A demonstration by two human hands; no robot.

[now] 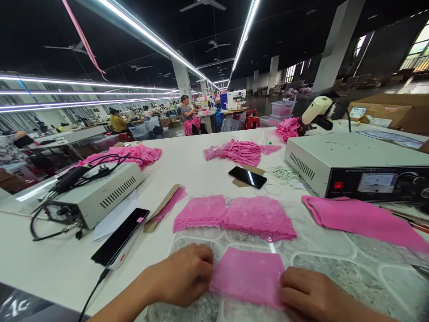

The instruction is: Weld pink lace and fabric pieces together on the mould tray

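Observation:
A flat pink fabric piece [248, 275] lies at the near table edge on a clear patterned sheet [321, 250]. My left hand [182, 277] curls closed on its left edge, fingers pinching the cloth. At the right edge my right hand [310, 295] grips the same piece with bent fingers. Just beyond it lie two stacks of pink lace pieces [234, 217] side by side.
A white box machine [100, 194] with black cables stands at left, a phone [120, 237] on a power bank beside it. A larger machine with a meter [358, 165] is at right, pink cloth [358, 219] before it. Another phone [247, 177] and more pink piles lie further back. People work at distant tables.

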